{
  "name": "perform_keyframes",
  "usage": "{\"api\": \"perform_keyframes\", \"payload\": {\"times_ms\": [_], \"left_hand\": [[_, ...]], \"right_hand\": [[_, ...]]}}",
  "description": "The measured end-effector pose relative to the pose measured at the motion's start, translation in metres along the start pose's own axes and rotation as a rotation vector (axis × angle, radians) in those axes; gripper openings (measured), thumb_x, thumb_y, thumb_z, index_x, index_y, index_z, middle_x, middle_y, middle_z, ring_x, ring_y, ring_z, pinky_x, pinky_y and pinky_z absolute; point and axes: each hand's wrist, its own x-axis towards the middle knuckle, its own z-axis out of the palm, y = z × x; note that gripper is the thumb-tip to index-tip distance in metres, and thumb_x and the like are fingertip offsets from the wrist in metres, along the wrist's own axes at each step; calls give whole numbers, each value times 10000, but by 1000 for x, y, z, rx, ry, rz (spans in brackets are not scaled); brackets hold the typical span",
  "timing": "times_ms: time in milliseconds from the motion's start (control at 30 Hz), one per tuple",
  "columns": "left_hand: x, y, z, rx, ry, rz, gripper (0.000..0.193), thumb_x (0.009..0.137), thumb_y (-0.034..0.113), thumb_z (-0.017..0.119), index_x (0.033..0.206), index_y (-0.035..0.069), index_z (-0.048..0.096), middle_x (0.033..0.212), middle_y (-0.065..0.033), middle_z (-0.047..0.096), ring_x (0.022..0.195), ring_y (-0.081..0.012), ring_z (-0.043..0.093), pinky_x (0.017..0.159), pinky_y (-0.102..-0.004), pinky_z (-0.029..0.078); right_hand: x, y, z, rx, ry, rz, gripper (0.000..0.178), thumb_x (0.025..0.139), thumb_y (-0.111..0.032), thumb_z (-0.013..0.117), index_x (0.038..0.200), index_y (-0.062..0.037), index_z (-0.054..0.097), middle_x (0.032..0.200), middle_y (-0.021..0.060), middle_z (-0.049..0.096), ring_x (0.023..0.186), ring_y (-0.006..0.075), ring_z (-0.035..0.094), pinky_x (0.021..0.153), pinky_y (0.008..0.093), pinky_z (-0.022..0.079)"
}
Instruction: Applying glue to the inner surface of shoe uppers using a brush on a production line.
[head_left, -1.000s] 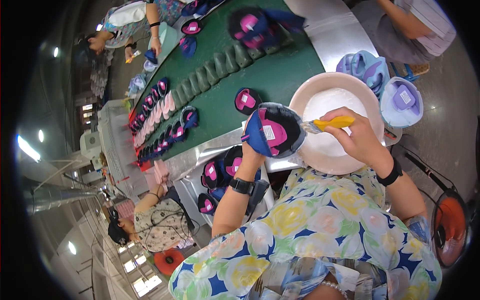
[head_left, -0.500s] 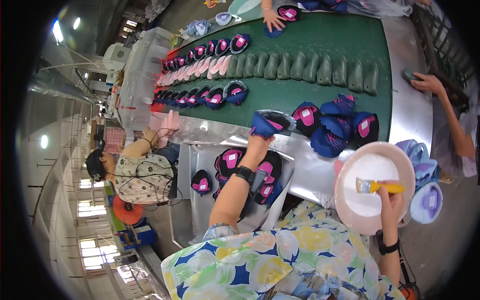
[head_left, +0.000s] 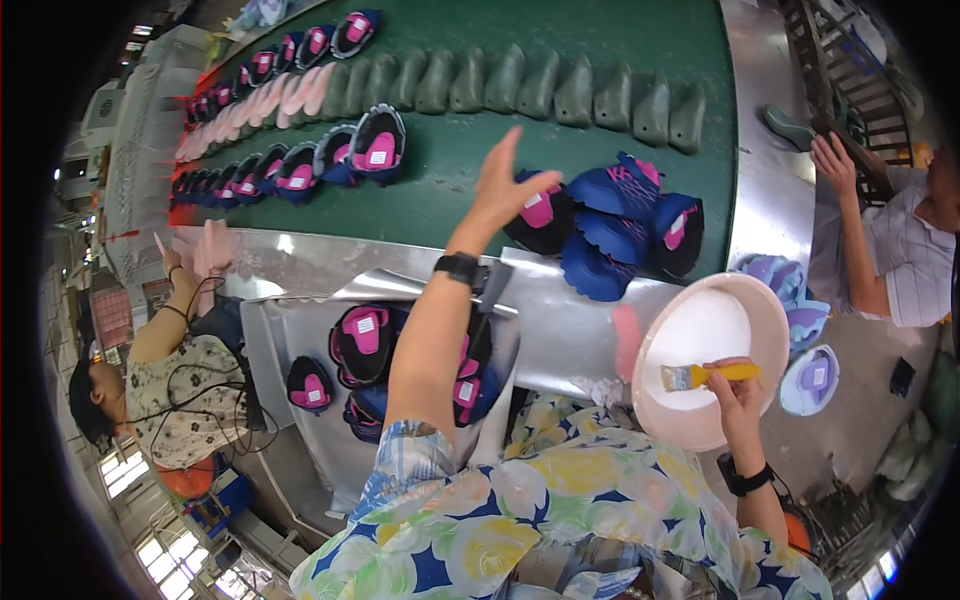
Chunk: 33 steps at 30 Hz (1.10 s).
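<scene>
My left hand (head_left: 503, 192) is empty, fingers spread, above the green conveyor belt (head_left: 440, 150) beside a pile of blue shoe uppers (head_left: 617, 193) with black and pink linings. Left of it, a blue shoe upper (head_left: 379, 146) stands at the near end of a row of similar uppers on the belt. My right hand (head_left: 738, 402) grips a paintbrush (head_left: 735, 372) by its yellow handle. The brush's bristles are over the white liquid (head_left: 700, 335) in a pale pink basin (head_left: 770, 310); whether they touch it I cannot tell.
Dark green shoe lasts (head_left: 515, 80) and pink insole shapes (head_left: 270, 100) line the belt's middle. More uppers (head_left: 363, 340) lie in a grey tray near me. One person (head_left: 190, 400) works at left, another (head_left: 890, 240) at right. Lilac shoe pieces (head_left: 810, 378) are beyond the basin.
My left hand has let go of the shoe upper it held, which seems to be the one now ending the near row. The view has shifted; the brush stays over the basin.
</scene>
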Motion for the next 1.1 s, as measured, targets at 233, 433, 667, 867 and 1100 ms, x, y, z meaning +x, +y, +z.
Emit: {"api": "perform_keyframes", "payload": {"times_ms": [233,433,667,867,1100], "left_hand": [[-53,110,90,928,-705,320,1056,596,308,888,1504,234,354,1553,-238,246,1376,-484,288,1067,-615,344],[-55,60,75,573,-293,262,586,671,36,753,1219,214,643,1284,-189,475,1208,-392,492,944,-412,505],[-169,146,-44,664,-78,363,633,625,26,732,1228,197,644,1293,-193,492,1190,-402,502,964,-452,480],[-327,125,-144,1233,-724,-134,758,653,5,732,1353,246,567,1481,-224,353,1374,-434,362,1039,-480,430],[-165,16,-118,633,-198,-282,292,878,280,661,1006,18,646,936,-218,673,913,-418,628,829,-490,505]], "right_hand": [[-2,-9,-10,-33,-33,-80,149,937,-10,612,1083,0,585,1058,90,635,965,154,623,857,289,502],[-16,15,-42,-7,29,-142,159,937,-41,621,1086,3,586,1074,93,626,980,151,605,875,286,482],[-9,48,-69,56,48,-214,154,940,-35,613,1083,11,583,1065,93,636,969,142,616,869,278,491],[-1,58,-67,62,-31,-199,162,958,-67,610,1099,6,576,1065,84,636,967,132,608,859,262,489],[-13,66,-65,7,130,-221,121,939,-34,611,1047,20,596,1016,83,639,936,153,640,831,276,521]]}}
